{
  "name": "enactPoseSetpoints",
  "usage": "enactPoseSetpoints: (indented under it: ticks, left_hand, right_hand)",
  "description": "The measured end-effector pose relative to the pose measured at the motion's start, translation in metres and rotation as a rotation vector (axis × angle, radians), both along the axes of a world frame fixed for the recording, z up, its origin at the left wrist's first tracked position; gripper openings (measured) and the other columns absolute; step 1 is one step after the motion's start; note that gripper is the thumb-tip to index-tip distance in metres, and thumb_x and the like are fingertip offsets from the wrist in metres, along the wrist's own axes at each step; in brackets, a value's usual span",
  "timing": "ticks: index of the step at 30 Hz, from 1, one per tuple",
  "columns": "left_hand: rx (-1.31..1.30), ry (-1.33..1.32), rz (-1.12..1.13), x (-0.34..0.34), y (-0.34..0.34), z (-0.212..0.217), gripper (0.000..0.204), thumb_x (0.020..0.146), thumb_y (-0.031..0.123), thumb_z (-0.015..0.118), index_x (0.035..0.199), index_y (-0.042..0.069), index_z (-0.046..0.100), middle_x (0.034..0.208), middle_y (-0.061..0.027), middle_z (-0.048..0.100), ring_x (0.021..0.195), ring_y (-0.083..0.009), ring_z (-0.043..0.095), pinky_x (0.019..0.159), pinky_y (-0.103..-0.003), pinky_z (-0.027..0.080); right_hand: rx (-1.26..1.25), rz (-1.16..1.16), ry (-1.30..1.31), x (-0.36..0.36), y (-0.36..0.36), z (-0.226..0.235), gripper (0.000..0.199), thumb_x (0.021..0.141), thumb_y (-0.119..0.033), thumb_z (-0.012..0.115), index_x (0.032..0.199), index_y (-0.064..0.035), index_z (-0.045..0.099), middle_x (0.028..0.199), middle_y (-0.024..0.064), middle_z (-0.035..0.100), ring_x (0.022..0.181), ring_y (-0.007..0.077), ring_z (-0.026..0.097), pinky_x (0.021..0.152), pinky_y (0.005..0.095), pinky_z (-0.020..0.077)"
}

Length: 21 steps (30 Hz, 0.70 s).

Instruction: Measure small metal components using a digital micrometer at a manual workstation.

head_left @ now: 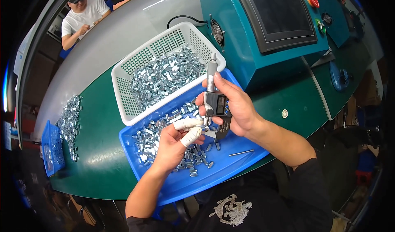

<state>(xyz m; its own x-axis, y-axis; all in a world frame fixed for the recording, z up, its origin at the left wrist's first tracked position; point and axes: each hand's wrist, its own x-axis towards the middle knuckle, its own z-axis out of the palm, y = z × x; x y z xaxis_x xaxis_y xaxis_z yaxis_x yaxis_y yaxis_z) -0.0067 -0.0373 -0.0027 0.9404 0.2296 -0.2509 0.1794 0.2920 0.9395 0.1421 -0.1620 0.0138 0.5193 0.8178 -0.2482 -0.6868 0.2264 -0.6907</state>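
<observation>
A digital micrometer [211,71] is gripped in my right hand [243,110], its thimble pointing away and its small display facing up. My left hand [168,150], with white coverings on thumb and index fingertip, pinches a small silvery metal piece [204,126] at the micrometer's jaws. Whether the jaws touch the piece I cannot tell. Below both hands lies a shallow blue tray [240,166], with many loose shiny metal pieces [149,141] spread over it. A thin metal rod [241,152] rests in the tray's right part.
A white perforated basket [118,88] full of similar pieces overlaps the tray's far side. On the green table [98,150], more pieces [70,121] and a small blue basket [48,150] lie left. A teal machine [271,69] with a screen stands right. Across the table sits another person [84,18].
</observation>
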Motion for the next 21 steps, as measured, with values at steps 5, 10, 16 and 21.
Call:
enactPoseSetpoints:
  ticks: [5,10,16,21]
  left_hand:
    - [0.044,0.012,0.007,-0.0001,0.0006,-0.0013,0.022,0.087,0.012,0.065,0.106,0.002,0.064,0.091,-0.0055,0.066,0.077,-0.0131,0.063,0.070,-0.027,0.053]
    - [0.063,0.015,0.042,0.0007,-0.0009,-0.0002,0.019,0.086,0.013,0.066,0.103,0.004,0.066,0.086,-0.0026,0.066,0.072,-0.0098,0.060,0.066,-0.024,0.051]
    - [0.116,0.060,0.078,0.0020,0.0010,0.0014,0.017,0.084,0.011,0.068,0.100,0.004,0.068,0.083,0.0000,0.065,0.068,-0.0063,0.055,0.059,-0.021,0.046]
    - [0.315,0.001,0.166,0.0023,0.0020,0.0003,0.019,0.085,0.007,0.066,0.104,0.002,0.065,0.088,-0.0006,0.064,0.068,-0.0051,0.054,0.057,-0.020,0.044]
  right_hand:
    - [-0.001,-0.005,0.003,-0.0002,0.0004,0.0012,0.037,0.097,-0.043,0.039,0.107,-0.0078,0.048,0.085,0.0122,0.063,0.068,0.0161,0.065,0.038,0.0209,0.0415]
    - [0.014,0.009,0.001,0.0010,0.0015,0.0003,0.038,0.097,-0.042,0.040,0.107,-0.0065,0.049,0.085,0.0123,0.063,0.068,0.0153,0.065,0.038,0.0205,0.0416]
    - [0.016,0.033,-0.058,0.0002,0.0017,0.0007,0.042,0.098,-0.042,0.039,0.114,-0.0040,0.048,0.085,0.0109,0.062,0.068,0.0124,0.064,0.039,0.0197,0.0417]
    - [0.047,0.038,-0.045,0.0008,0.0003,0.0019,0.046,0.098,-0.042,0.038,0.121,-0.0024,0.046,0.085,0.0101,0.062,0.067,0.0118,0.063,0.040,0.0199,0.0416]
